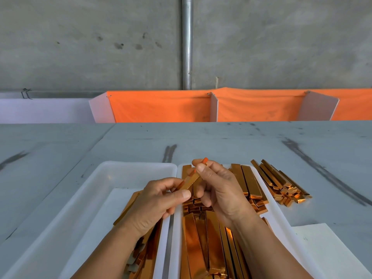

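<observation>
The person is holding one copper foil strip point(191, 181) in the air over the gap between two white trays, and appears to be folding or shaping it. The left hand point(159, 200) is pinching the strip's near end between thumb and forefinger. The right hand point(219, 190) is pinching the far, raised end the same way, so the fingers of both hands are clamped on the strip.

To do this step well, the thumbs should be pressing right along the crease line. The two ends should be staying level with each other so the fold is running straight, not skewed. The grip should be staying light, since the shiny face is likely marking easily.

By count, there are two hands and one strip in hand. There are also two trays: the left tray point(112, 168) is carrying flat strips on a white liner, and the right tray point(178, 228) is carrying folded ones. One loose pile point(281, 188) is lying on the worktop point(221, 141) just beside the right tray, and one sheet of paper point(326, 248) is lying nearer the person. The strips in the trays and in the pile are overlapping too much to count exactly, but each group is holding well over a dozen.
</observation>
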